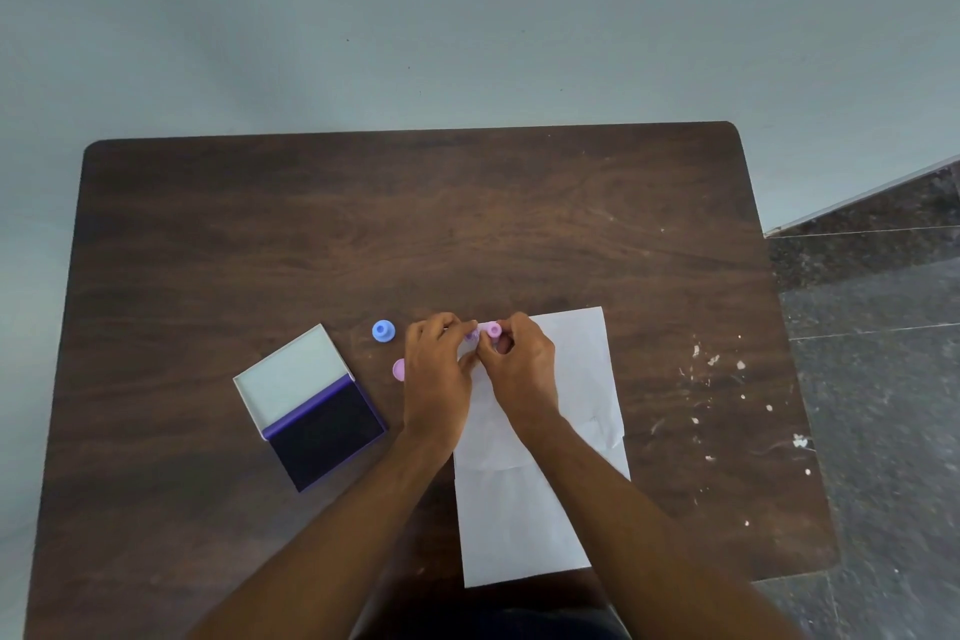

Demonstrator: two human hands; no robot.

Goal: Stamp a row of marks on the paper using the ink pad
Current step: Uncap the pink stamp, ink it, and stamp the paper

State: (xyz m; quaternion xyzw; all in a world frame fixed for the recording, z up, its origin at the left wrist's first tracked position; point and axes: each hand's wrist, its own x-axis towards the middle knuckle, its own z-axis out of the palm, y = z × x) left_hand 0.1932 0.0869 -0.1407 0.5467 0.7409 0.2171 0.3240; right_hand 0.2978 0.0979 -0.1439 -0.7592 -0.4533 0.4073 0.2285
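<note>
— While the pink stamp (492, 329) was pinched between both hands over the paper's (540, 431) far edge, where was the ink pad (327, 431) seen?
— Open on the tabletop (363, 224), left of the left hand (435, 379); the right hand (519, 369) was farther off.

Dark wood-grain table (363, 234) with rounded corners, spreading under and well beyond the fingers. White flecks (717, 364) on the tabletop right of the fingers. Plain pale blue-grey wall (415, 16) beyond them. Dark speckled stone floor (883, 379) farther right, thin pale joint lines. Even, soft light.
</note>
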